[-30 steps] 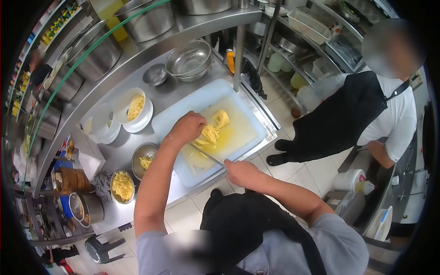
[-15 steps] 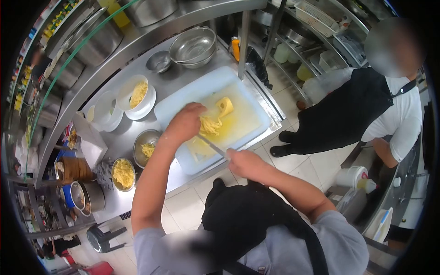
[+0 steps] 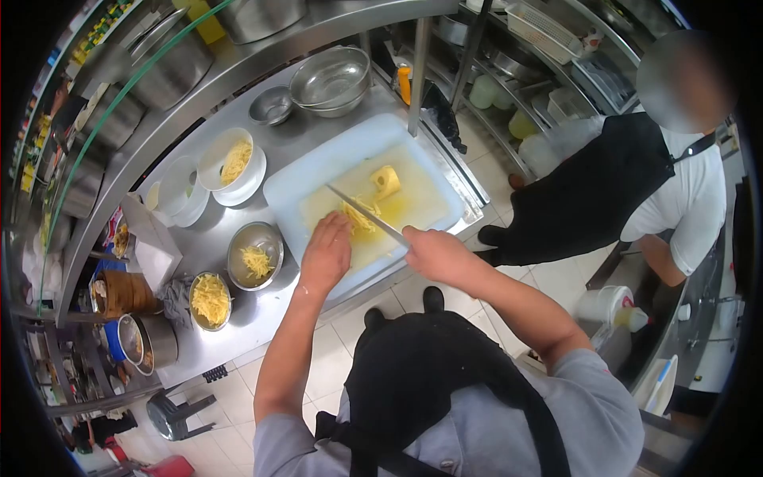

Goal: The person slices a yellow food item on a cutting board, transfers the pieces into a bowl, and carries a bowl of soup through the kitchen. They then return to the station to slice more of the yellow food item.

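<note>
My right hand is closed around the handle of a knife. The blade slants up and left across a pile of yellow strips on a pale blue cutting board. My left hand lies at the near-left side of that pile, fingers stretched out and close together, touching or almost touching the strips. Whether anything is under its fingertips is hidden. Beyond the blade rests a larger yellow piece with a hole in it. Yellowish liquid wets the board.
Left of the board stand a metal bowl, a container of yellow strips and white bowls. Metal bowls sit at the back. A steel post rises by the board's far corner. A co-worker in a black apron stands at right.
My left hand has drawn back from the far-left side of the strips to their near side. The knife has swung from the near-left of the pile to across it.
</note>
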The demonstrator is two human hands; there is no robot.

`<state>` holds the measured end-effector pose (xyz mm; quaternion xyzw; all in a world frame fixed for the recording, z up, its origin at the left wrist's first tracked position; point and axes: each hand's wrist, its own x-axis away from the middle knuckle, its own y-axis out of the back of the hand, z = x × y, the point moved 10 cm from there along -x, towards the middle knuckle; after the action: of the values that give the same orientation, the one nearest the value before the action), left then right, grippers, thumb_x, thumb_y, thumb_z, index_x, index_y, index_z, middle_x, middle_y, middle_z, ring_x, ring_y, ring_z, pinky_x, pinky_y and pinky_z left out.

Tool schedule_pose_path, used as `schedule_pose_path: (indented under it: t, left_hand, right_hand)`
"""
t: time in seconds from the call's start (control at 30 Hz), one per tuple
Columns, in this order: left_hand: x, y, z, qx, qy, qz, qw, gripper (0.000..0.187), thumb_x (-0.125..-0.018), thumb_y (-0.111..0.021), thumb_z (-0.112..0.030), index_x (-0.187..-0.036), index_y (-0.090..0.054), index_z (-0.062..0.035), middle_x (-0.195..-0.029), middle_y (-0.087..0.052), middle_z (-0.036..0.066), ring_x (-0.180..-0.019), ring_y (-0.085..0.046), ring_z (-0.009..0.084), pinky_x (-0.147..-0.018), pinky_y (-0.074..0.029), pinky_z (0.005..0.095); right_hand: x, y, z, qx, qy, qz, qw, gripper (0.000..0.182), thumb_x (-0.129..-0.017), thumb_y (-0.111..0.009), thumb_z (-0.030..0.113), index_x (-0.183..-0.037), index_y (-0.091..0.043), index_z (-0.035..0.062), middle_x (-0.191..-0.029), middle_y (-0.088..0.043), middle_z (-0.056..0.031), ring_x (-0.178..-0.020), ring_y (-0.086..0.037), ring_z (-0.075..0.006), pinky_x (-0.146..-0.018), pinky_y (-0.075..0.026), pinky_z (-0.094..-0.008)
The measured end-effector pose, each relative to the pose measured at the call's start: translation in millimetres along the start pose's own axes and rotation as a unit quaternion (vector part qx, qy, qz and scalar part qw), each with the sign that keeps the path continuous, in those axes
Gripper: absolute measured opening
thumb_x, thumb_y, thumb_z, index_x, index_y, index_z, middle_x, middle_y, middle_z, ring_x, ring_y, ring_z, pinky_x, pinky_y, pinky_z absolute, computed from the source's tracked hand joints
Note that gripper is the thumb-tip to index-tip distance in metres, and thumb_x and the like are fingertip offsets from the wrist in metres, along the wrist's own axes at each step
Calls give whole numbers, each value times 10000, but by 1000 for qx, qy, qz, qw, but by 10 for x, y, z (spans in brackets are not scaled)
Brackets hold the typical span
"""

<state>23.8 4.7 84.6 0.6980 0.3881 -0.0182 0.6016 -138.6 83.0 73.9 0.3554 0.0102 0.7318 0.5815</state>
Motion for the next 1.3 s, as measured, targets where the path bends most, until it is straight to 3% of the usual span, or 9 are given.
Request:
schedule_pose_path:
  t: [0.07,0.5,0.6,0.73,0.8,0.83,0.9,1.07,1.3]
  left_hand:
    - [-51,97,-105,8,-10,2,1000,419,-847,-625,23,-1265,-622,48,-1340,-612,205,-1266,-575,411,-1118,-462,497]
    - [-534,-27,-373,-29,34,99,994,454,-787,-653,-24,-1237,-609,20,-1260,-607,223,-1237,-538,419,-1117,-413,527]
    - [-530,-253,-525,-15,41,215,976,464,-808,-643,-41,-1267,-608,14,-1320,-600,216,-1290,-532,396,-1159,-386,519]
    - [-536,-289,-476,-117,40,197,973,504,-789,-630,-9,-1291,-606,16,-1339,-593,218,-1303,-519,388,-1156,-395,503]
    - [-394,144,-217,-71,218,36,973,507,-815,-629,-3,-1320,-599,29,-1308,-617,225,-1247,-577,379,-1098,-455,473]
    - [-417,180,-176,-73,219,31,973,507,-815,-629,-3,-1320,-599,29,-1308,-617,225,-1247,-577,379,-1098,-455,473]
    - [188,97,252,104,527,34,843,524,-858,-651,-37,-1369,-571,47,-1279,-643,247,-1147,-648,381,-1004,-518,459]
    - [265,-388,611,60,510,76,855,685,-814,-777,-222,-1359,-545,122,-1225,-653,300,-1085,-675,417,-945,-544,443]
    - [-71,-583,610,57,498,87,861,718,-756,-815,-259,-1312,-573,126,-1222,-638,333,-1172,-619,429,-1006,-517,441]
  right_hand:
    - [134,73,230,360,148,-155,908,309,-865,-626,56,-1156,-596,-42,-733,-699,-134,-637,-712,-302,-497,-538,-418]
    - [-20,169,283,435,304,-168,831,291,-772,-679,59,-1037,-640,-55,-668,-682,-124,-583,-712,-284,-482,-534,-389]
    - [-98,125,247,426,308,-147,837,279,-778,-677,66,-1031,-640,-46,-746,-710,-133,-624,-728,-285,-516,-554,-405]
    - [-166,139,167,375,288,-103,875,218,-838,-641,88,-1027,-641,-20,-818,-723,-161,-705,-733,-338,-583,-570,-452]
    - [-98,230,11,348,259,-78,897,197,-861,-627,99,-1021,-639,-15,-827,-720,-176,-725,-729,-358,-615,-573,-465]
    - [24,390,-94,283,238,-76,926,193,-880,-606,117,-1022,-638,-8,-819,-712,-193,-729,-718,-372,-631,-566,-472]
    - [267,460,-373,215,211,-53,952,192,-900,-585,136,-1024,-638,-2,-810,-703,-211,-733,-707,-386,-647,-558,-478]
    - [305,566,-961,67,53,4,996,194,-920,-538,168,-993,-602,0,-732,-660,-205,-658,-677,-343,-622,-530,-456]
    - [29,315,-887,-58,26,61,996,184,-942,-521,153,-954,-558,-26,-718,-642,-181,-599,-662,-310,-535,-511,-428]
